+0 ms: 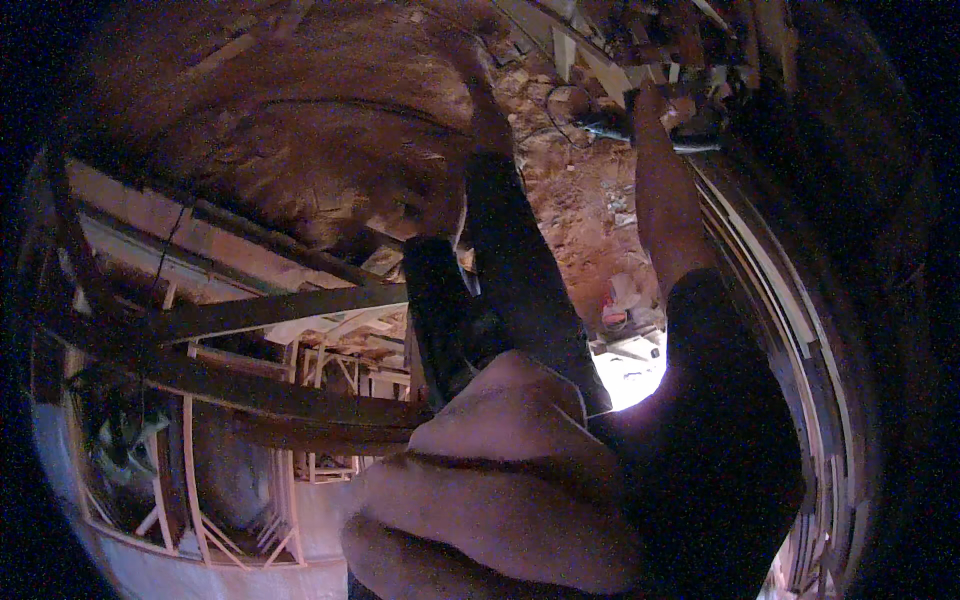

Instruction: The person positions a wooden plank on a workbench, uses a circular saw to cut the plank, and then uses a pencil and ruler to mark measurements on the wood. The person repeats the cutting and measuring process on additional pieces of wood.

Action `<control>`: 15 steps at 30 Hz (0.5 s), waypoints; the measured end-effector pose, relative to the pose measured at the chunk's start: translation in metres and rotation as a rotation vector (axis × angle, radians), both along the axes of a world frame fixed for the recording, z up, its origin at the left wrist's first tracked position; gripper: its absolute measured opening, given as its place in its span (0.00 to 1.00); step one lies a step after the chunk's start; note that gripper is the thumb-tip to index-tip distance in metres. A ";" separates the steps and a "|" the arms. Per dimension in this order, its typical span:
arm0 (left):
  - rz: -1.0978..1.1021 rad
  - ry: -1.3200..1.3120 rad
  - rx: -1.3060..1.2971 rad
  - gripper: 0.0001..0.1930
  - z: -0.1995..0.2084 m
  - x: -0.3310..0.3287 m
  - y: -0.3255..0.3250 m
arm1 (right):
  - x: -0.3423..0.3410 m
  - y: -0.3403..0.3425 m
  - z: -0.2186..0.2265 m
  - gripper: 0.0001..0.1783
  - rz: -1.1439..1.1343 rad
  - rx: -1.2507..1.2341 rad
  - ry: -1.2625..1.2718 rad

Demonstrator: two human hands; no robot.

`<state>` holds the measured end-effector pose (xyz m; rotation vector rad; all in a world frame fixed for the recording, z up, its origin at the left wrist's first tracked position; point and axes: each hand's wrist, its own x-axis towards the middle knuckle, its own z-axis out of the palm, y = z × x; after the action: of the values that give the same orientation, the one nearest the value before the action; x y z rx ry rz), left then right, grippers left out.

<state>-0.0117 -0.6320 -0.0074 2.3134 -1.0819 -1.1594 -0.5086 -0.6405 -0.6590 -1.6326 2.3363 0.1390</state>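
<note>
My left arm, in a dark sleeve, reaches up to the top middle. At its end, my left hand (472, 62) is dim and blurred against a brown, crumpled-looking surface (340, 150), its fingers not distinct. Farther right, my right forearm is bare below a dark short sleeve. My right hand (650, 100) is up by a pale timber beam (600, 68). Close beside it is a dark object with a pale, flat lower edge (697, 148); its kind is too dark to make out. Whether the hand grips it or the beam is not visible. A thin dark cord (552, 112) loops between both hands.
Wooden beams (290, 310) cross on the left, above upright stud framing (190, 470) and a pale floor (210, 580). Long stacked boards (790, 300) curve down the right. Near my right elbow are a small red item (611, 312) and a bright light patch (632, 380).
</note>
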 end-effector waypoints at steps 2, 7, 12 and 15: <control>0.024 0.018 -0.035 0.13 0.015 -0.007 -0.003 | 0.003 0.012 0.025 0.30 0.020 0.048 -0.031; 0.093 0.018 -0.258 0.12 0.049 -0.017 -0.025 | 0.042 -0.002 0.107 0.30 0.078 0.111 -0.180; 0.145 0.016 -0.474 0.11 0.091 -0.007 -0.067 | 0.101 -0.016 0.219 0.30 0.130 0.208 -0.349; 0.220 -0.086 -0.579 0.11 0.137 -0.007 -0.076 | 0.170 -0.050 0.271 0.30 0.284 0.244 -0.495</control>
<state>-0.0184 -0.7076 0.1292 1.9666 -0.9952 -0.5690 -0.3385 -0.6907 -0.3882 -1.6407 1.6524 0.0644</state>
